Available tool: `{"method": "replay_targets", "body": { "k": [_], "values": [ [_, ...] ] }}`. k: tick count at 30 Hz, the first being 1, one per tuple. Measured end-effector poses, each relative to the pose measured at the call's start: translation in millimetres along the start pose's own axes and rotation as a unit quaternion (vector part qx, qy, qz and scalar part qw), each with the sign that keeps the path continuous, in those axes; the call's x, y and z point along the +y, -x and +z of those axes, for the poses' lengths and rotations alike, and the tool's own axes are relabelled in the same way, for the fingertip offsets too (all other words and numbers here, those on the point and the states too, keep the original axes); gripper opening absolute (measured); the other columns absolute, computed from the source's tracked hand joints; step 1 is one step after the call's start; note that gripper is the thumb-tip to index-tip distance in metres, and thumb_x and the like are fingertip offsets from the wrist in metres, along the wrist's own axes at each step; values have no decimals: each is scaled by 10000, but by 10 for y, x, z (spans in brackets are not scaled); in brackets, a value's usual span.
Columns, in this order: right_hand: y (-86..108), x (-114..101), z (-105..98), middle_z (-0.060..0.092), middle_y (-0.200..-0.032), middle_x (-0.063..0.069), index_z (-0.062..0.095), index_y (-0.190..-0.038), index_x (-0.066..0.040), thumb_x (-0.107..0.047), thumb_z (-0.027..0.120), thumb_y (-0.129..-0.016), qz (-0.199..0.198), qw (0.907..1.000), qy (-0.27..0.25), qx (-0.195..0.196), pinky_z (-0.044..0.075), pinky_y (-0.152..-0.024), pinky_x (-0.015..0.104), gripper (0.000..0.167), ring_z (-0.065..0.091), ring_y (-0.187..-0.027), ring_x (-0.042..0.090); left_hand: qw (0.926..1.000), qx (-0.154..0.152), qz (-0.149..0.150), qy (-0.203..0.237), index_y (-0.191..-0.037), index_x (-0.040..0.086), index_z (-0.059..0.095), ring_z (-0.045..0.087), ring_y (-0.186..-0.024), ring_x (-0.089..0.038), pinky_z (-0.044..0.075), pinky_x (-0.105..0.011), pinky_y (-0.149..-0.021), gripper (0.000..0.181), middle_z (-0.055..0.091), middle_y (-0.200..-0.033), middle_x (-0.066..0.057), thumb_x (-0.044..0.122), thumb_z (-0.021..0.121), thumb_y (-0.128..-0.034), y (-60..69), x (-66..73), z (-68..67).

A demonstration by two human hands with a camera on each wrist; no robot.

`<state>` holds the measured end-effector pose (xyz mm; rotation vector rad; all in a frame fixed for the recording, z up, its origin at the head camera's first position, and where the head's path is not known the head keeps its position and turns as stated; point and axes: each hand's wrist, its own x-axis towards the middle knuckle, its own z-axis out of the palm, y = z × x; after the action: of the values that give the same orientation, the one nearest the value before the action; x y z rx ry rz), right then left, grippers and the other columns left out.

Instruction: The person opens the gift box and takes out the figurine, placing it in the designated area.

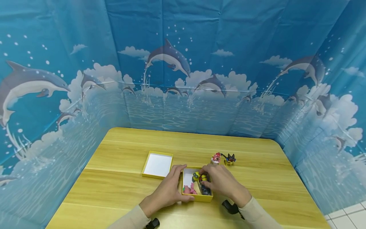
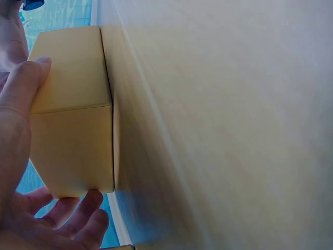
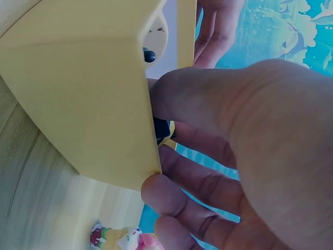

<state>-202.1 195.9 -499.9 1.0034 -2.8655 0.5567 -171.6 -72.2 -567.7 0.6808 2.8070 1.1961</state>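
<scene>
A yellow box (image 1: 203,198) with a white inside stands on the table, holding several small figures, among them a pink one (image 1: 187,190), a yellow one (image 1: 196,176) and a dark one (image 1: 205,190). My left hand (image 1: 168,187) grips the box's left side, thumb at the near wall and fingers at the far corner; the left wrist view shows the same grip on the box (image 2: 73,146). My right hand (image 1: 224,183) reaches over the right wall, thumb and index finger inside among the figures. In the right wrist view the box wall (image 3: 78,99) hides those fingertips.
A shallow yellow lid (image 1: 157,164) with a white inside lies left of the box on the wooden table (image 1: 114,178). Behind the box to the right stand a pink figure (image 1: 216,158) and a black and yellow figure (image 1: 230,159). A dolphin-print curtain surrounds the table.
</scene>
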Motion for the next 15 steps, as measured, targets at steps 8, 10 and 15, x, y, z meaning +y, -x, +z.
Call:
{"method": "replay_targets", "body": {
  "k": [8, 10, 15],
  "values": [
    [16, -14, -5, 845, -1084, 13, 871, -1158, -120, -158, 996, -938, -66, 9999, 43, 150, 646, -790, 338, 256, 775, -930, 167, 10000, 9, -24, 73, -1809, 125, 352, 626, -1487, -268, 568, -534, -1271, 1307, 478, -1742, -87, 665, 1027, -828, -8, 1, -1],
    [22, -13, -3, 848, -1089, 14, 870, -1165, -117, -157, 997, -937, -95, 9998, 40, 186, 647, -787, 332, 264, 776, -927, 160, 10000, 19, -20, 72, -1808, 127, 354, 627, -1485, -264, 570, -530, -1269, 1306, 480, -1740, -85, 667, 1027, -827, -7, -3, 4],
    [37, -12, -3, 853, -1103, 5, 869, -1181, -118, -168, 992, -945, -110, 9996, 34, 253, 658, -793, 331, 271, 792, -934, 167, 10000, 22, -14, 35, -1808, 129, 353, 623, -1493, -262, 570, -524, -1270, 1304, 478, -1740, -81, 673, 1022, -830, -7, -12, 12]
  ]
}}
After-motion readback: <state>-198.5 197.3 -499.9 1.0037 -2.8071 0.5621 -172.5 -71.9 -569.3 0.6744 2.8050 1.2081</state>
